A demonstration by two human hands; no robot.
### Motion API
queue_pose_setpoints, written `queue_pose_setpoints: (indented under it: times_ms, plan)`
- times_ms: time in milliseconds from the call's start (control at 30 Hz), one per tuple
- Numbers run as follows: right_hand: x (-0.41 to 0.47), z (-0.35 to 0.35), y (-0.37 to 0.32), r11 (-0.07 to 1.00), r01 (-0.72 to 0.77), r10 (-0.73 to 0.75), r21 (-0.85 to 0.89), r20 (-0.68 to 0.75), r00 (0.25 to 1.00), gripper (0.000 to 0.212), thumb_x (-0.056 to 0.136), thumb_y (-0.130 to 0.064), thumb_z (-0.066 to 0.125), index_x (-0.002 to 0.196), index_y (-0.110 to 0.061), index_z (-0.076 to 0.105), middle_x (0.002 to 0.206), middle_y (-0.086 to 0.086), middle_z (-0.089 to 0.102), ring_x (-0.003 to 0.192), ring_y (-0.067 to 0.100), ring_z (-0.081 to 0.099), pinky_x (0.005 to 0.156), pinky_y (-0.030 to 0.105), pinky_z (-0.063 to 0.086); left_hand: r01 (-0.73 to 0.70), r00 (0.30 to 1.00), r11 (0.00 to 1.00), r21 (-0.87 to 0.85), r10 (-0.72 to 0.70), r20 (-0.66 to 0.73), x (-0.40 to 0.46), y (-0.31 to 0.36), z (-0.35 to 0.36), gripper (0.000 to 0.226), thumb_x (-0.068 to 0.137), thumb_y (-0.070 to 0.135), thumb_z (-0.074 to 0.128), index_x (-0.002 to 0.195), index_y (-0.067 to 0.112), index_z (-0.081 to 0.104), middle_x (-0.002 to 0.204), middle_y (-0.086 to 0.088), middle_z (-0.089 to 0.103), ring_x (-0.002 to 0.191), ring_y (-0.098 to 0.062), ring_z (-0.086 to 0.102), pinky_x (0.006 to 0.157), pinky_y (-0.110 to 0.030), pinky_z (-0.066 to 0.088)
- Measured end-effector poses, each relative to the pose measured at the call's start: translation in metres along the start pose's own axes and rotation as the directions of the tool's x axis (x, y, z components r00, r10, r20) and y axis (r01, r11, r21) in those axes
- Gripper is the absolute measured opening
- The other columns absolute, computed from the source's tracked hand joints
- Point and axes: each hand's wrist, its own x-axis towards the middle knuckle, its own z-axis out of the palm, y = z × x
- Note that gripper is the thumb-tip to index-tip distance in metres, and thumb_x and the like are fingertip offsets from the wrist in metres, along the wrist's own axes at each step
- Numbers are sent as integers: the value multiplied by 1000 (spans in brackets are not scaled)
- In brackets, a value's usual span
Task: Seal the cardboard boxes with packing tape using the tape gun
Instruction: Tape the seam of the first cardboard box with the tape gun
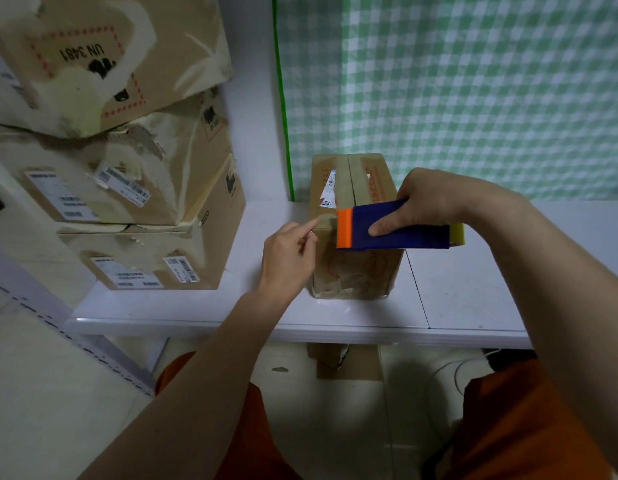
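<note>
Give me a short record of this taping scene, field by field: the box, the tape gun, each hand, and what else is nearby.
box: small cardboard box on white table
tool: blue tape gun, orange end over box top
right hand: grips tape gun
left hand: pinches tape end at the box's left top edge
nearby: stacked boxes at left

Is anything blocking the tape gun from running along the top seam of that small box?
Nothing visible does. The seam beyond the tape gun lies bare; the left hand sits off to the side of the small box.

Both forearms outstretched, left hand [289, 251] pinching (forefinger extended), right hand [428, 199] in a curled grip.
</note>
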Motion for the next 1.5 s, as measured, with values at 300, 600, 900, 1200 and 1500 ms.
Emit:
queue_pose_setpoints:
  times_ms: [300, 600, 900, 1200, 1500]
  plan:
    - [0, 0, 3, 1000, 7, -7, -17, -10, 1000, 37, 71, -55, 73, 73, -22, 56, 76, -2, 60, 71, 13, 57, 59, 25, 44, -66, 996, 973, 223, 76, -39, 25, -1, -6, 13, 76, 20, 79, 83, 10, 76, 83, -6, 60, 81, -17, 52, 62, -29, 40]
    - [2, 2, 5, 995, -29, 22, -97, -75, 997, 53, 66, -68, 67, 80, -17, 60, 76, 0, 61, 70, 15, 57, 72, 34, 49, -214, 977, 969, 125, 214, 12, 20, -7, 18, 24, 77, 9, 75, 101, 6, 75, 97, -6, 70, 94, -20, 57, 79, -21, 41]
    - [-7, -11, 33, 988, -123, 120, -91, -42, 992, 59, 65, -64, 72, 85, -8, 67, 80, 6, 66, 73, 19, 61, 69, 32, 48, -241, 967, 963, 125, 249, -54, 16, -17, 20, 27, 76, 9, 77, 103, 10, 74, 97, -4, 69, 93, -12, 52, 76, -23, 47]
    - [-2, -10, 44, 989, -111, 105, -98, -67, 992, 60, 67, -67, 69, 87, -10, 67, 79, 4, 65, 72, 17, 61, 74, 35, 51, -281, 950, 932, 228, 303, -70, 24, 0, 29, 14, 79, 16, 77, 89, 7, 75, 90, -5, 68, 90, -17, 54, 76, -20, 42]
    - [2, -9, 55, 994, -79, 73, -75, -71, 995, 57, 65, -67, 70, 77, -12, 65, 76, 4, 65, 71, 18, 61, 69, 33, 49, -294, 949, 949, 117, 304, -82, 20, 9, 65, 17, 78, 7, 74, 93, 0, 74, 86, -11, 66, 86, -15, 46, 79, -14, 34]
